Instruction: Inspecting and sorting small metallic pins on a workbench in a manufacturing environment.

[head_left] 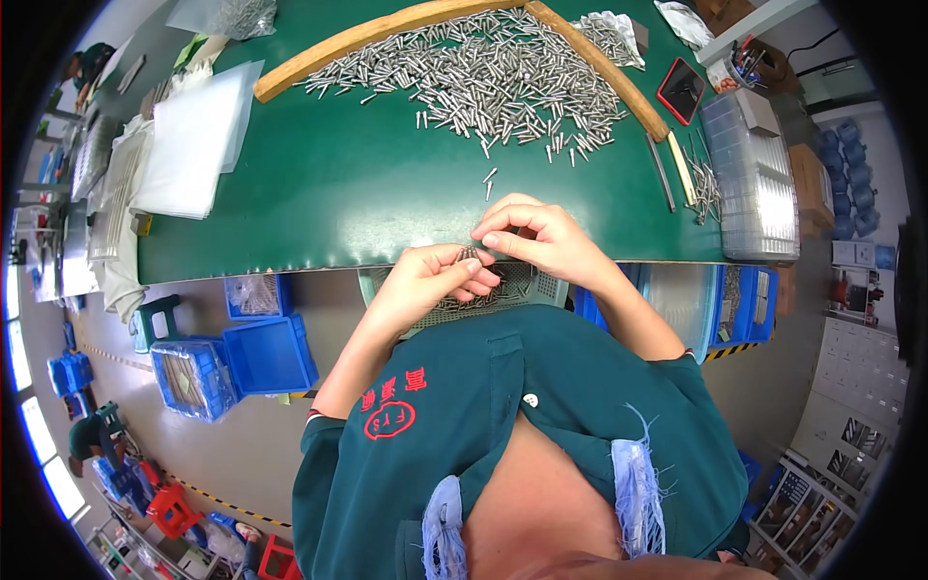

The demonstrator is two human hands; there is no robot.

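Observation:
Just over the table's near edge, my left hand (432,278) is closed around a small bunch of silvery metal pins (468,254), their ends showing between thumb and fingers. Close beside it, to the right, is my right hand (546,240), thumb and fingers drawn together; anything in its pinch is too small or hidden to make out. A pale green plastic basket (551,290) sits below both hands with more metal pins (517,282) in it. Two loose pins (489,184) lie on the table ahead, before a wide heap of such pins (483,72).
Wooden strips (604,72) border the heap on the green table (319,193). Clear plastic sheets (198,135) lie at left. At right are a red-edged phone (681,90), thin rods (659,174) and stacked clear boxes (749,174). Blue crates (271,353) stand on the floor.

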